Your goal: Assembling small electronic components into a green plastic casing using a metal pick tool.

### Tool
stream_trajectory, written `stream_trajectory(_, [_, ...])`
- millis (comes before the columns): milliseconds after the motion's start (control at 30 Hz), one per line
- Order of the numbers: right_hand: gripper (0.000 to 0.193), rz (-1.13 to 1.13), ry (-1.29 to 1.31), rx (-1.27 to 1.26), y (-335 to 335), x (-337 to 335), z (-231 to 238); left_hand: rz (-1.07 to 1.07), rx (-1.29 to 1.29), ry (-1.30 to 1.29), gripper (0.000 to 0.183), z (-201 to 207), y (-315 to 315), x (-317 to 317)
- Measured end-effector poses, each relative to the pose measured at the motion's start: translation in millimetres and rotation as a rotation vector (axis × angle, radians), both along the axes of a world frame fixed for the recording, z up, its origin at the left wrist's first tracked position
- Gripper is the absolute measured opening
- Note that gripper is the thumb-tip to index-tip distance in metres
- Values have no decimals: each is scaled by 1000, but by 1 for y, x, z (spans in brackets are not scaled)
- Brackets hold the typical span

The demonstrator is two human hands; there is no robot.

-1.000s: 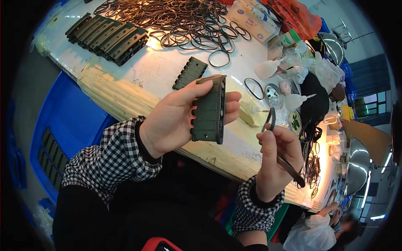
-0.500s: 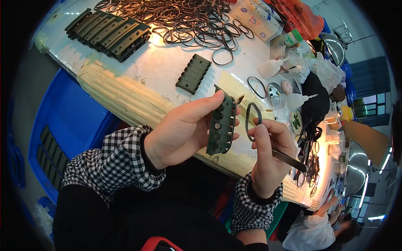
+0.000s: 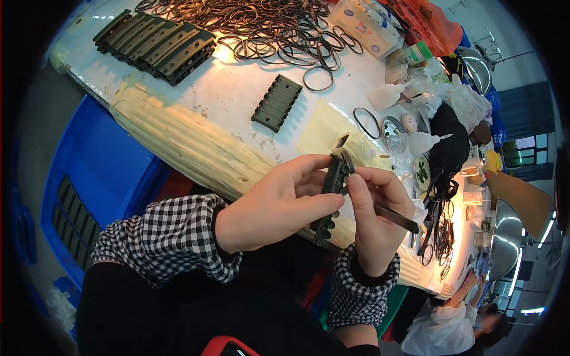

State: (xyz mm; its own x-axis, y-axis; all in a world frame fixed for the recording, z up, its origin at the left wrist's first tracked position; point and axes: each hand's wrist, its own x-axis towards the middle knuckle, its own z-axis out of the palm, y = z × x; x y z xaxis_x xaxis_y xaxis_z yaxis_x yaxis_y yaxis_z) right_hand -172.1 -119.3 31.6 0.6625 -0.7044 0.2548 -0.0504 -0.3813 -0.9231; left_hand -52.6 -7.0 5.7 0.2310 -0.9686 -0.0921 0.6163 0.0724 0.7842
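My left hand (image 3: 270,204) is closed around a dark green toy tank chassis (image 3: 336,177) with a row of small wheels along its side. My right hand (image 3: 380,216) pinches a black ribbed rubber track (image 3: 349,161), which lies against the upper end of the chassis wheels. Also in my right hand are dark metal tweezers (image 3: 399,219), their back end sticking out past the palm. Fingers hide much of the track and the chassis. Beyond my hands, another green chassis (image 3: 276,103) lies alone on the white table (image 3: 231,95).
Several green chassis (image 3: 157,46) stand in a row at the far left. A heap of black rubber tracks (image 3: 267,29) spreads across the back, with one loose track (image 3: 366,123) nearer. Squeeze bottles (image 3: 386,95) stand right. A blue crate (image 3: 107,160) sits below the table's left edge.
My left hand has turned the chassis and moved it slightly right. The track, held apart from it before, now touches the chassis's upper end.
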Motion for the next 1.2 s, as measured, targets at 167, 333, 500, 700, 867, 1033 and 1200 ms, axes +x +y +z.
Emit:
stream_trajectory(167, [10, -34, -31, -55, 0, 2, 0, 60, -57, -161, 59, -1, 0, 6])
stream_trajectory(333, [8, -39, -40, -27, 0, 2, 2, 138, -17, -375, 65, -2, 0, 9])
stream_trajectory(500, [7, -12, -42, 50, -3, 1, 4, 158, -45, -436, 68, -3, 1, 6])
stream_trajectory(700, [6, -34, -41, 9, -3, 3, 0, 155, -49, -341, 70, -5, -1, 3])
stream_trajectory(867, [6, -52, -24, -83, -3, 3, -1, 191, -45, -372, 71, -9, -2, 6])
stream_trajectory(1033, [6, -22, -40, 5, -5, 4, -2, 222, -54, -425, 70, -11, -4, 8])
stream_trajectory(1200, [6, -19, -44, 52, -4, 6, -1, 244, -67, -437, 71, -15, -4, 7])
